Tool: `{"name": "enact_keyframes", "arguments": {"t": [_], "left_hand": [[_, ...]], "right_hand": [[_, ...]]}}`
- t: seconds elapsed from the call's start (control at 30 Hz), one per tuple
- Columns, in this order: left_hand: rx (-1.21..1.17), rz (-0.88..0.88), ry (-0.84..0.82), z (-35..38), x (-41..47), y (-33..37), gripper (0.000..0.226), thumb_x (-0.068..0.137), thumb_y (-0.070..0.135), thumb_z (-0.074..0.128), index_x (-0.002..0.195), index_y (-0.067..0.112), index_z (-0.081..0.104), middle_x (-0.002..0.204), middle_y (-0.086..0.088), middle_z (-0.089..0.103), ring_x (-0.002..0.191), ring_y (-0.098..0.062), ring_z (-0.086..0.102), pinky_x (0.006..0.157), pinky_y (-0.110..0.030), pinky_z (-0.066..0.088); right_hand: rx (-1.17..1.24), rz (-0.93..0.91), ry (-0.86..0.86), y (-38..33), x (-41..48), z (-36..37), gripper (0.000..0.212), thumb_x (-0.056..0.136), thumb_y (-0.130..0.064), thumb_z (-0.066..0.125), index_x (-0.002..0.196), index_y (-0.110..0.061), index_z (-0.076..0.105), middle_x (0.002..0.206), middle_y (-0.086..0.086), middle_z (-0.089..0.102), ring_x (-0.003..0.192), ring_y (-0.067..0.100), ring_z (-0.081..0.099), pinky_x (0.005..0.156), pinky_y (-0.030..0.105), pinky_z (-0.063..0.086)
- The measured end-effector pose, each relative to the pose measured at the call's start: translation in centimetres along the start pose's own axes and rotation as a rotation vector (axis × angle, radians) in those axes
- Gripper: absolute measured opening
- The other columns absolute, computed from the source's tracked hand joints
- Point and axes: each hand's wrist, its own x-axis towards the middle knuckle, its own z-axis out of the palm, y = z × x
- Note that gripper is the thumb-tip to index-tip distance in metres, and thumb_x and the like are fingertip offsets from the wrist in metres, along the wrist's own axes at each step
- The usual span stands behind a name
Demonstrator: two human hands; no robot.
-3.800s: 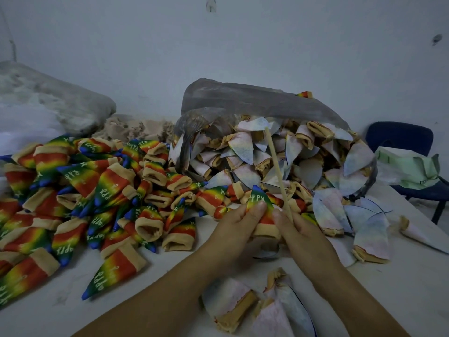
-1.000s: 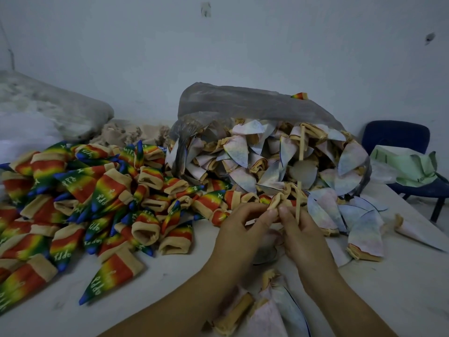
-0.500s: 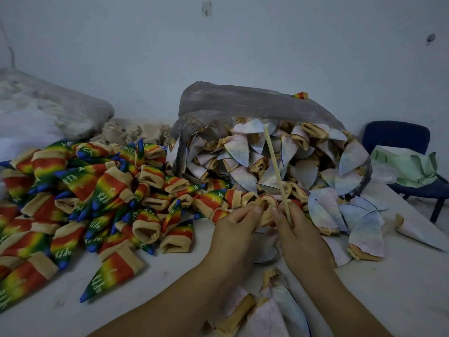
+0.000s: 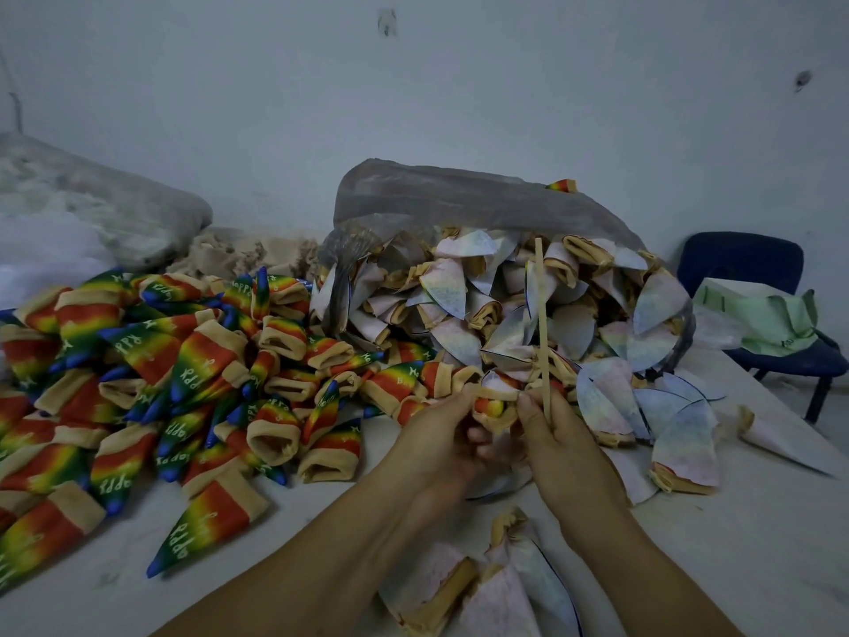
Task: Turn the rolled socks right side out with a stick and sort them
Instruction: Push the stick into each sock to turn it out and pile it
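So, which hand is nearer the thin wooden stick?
Right. The right hand grips the thin wooden stick low down; the left hand, pinching a rainbow sock, sits left of it.

White letters reading "HAPPY", on some cut short by folds or upside down, run along the rainbow socks (image 4: 202,533).

stick (image 4: 542,324): pale bare wood, smooth | rainbow socks (image 4: 202,360): matt knit cloth, tan cuffs | inside-out socks (image 4: 445,291): pale, dull cloth, washed-out print | half-turned sock (image 4: 492,408): soft knit | bag (image 4: 459,195): grey translucent plastic, crinkled, faint sheen | counter (image 4: 758,521): pale, matt, scuffed | chair (image 4: 739,264): dark blue, matt | green bundle (image 4: 772,314): matt fabric
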Motion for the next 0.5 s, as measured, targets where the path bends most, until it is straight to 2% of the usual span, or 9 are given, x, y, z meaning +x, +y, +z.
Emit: {"name": "enact_keyframes", "arguments": {"t": [0.07, 0.1, 0.17, 0.23, 0.3, 0.33, 0.4, 0.5], "left_hand": [[0.004, 0.033, -0.027, 0.1, 0.0, -0.2, 0.025, 0.104, 0.021, 0.046, 0.094, 0.004, 0.062, 0.061, -0.001, 0.053, 0.046, -0.006, 0.043, 0.047, -0.020, 0.047], [0.028, 0.069, -0.047, 0.1, -0.1, -0.2, 0.024, 0.102, 0.023, 0.049, 0.098, 0.003, 0.062, 0.062, -0.001, 0.054, 0.048, -0.007, 0.046, 0.051, -0.021, 0.049], [0.106, 0.156, -0.098, -0.3, 0.0, -0.3, 0.025, 0.091, 0.027, 0.060, 0.106, 0.006, 0.062, 0.068, -0.001, 0.064, 0.057, -0.008, 0.060, 0.057, -0.022, 0.053], [0.272, 0.235, -0.098, -1.0, 0.3, -0.5, 0.041, 0.080, 0.032, 0.070, 0.118, 0.019, 0.063, 0.088, 0.003, 0.073, 0.077, -0.009, 0.070, 0.067, -0.020, 0.054], [0.459, 0.305, -0.074, -1.6, 0.5, -0.6, 0.043, 0.075, 0.040, 0.071, 0.116, 0.033, 0.065, 0.099, 0.019, 0.073, 0.093, -0.005, 0.070, 0.074, -0.017, 0.053], [0.506, 0.325, -0.052, -1.7, 0.5, -0.6, 0.039, 0.074, 0.043, 0.070, 0.113, 0.037, 0.064, 0.102, 0.023, 0.071, 0.098, -0.002, 0.068, 0.077, -0.017, 0.053], [0.525, 0.354, 0.011, -1.7, 0.5, -0.6, 0.038, 0.074, 0.047, 0.068, 0.110, 0.037, 0.065, 0.107, 0.016, 0.071, 0.101, -0.004, 0.067, 0.082, -0.021, 0.055], [0.539, 0.432, 0.038, -1.7, 0.6, -0.5, 0.042, 0.081, 0.046, 0.063, 0.113, 0.019, 0.069, 0.107, -0.004, 0.071, 0.096, -0.016, 0.069, 0.085, -0.031, 0.057]], "right_hand": [[0.036, 0.009, 0.010, 0.1, 0.0, 0.1, 0.016, 0.097, -0.033, 0.044, 0.092, -0.027, 0.058, 0.084, -0.003, 0.065, 0.075, 0.003, 0.060, 0.061, 0.012, 0.045], [0.064, 0.017, 0.005, 0.1, -0.1, 0.0, 0.016, 0.097, -0.034, 0.043, 0.092, -0.029, 0.058, 0.085, -0.005, 0.066, 0.076, 0.000, 0.060, 0.065, 0.012, 0.046], [0.101, 0.023, -0.007, 0.2, -0.1, -0.3, 0.017, 0.097, -0.036, 0.042, 0.096, -0.031, 0.059, 0.088, -0.007, 0.067, 0.082, 0.004, 0.062, 0.073, 0.022, 0.050], [0.112, 0.000, -0.019, 0.1, -0.2, -0.4, 0.017, 0.096, -0.036, 0.042, 0.096, -0.032, 0.059, 0.086, -0.012, 0.068, 0.080, 0.003, 0.063, 0.068, 0.018, 0.051], [0.111, -0.025, -0.016, -0.2, -0.3, -0.3, 0.015, 0.096, -0.035, 0.042, 0.093, -0.034, 0.057, 0.084, -0.014, 0.067, 0.076, -0.001, 0.062, 0.061, 0.013, 0.049], [0.095, -0.028, -0.010, -0.3, -0.3, -0.2, 0.015, 0.096, -0.036, 0.042, 0.091, -0.035, 0.056, 0.083, -0.010, 0.067, 0.074, 0.000, 0.061, 0.059, 0.014, 0.049], [0.047, -0.033, 0.014, -0.5, -0.5, 0.1, 0.014, 0.094, -0.041, 0.042, 0.090, -0.035, 0.055, 0.083, -0.002, 0.065, 0.070, 0.005, 0.060, 0.061, 0.021, 0.049], [0.045, -0.058, 0.029, -0.8, -0.8, 0.6, 0.021, 0.087, -0.051, 0.044, 0.090, -0.033, 0.055, 0.080, -0.002, 0.065, 0.072, 0.013, 0.063, 0.063, 0.030, 0.052]]}}
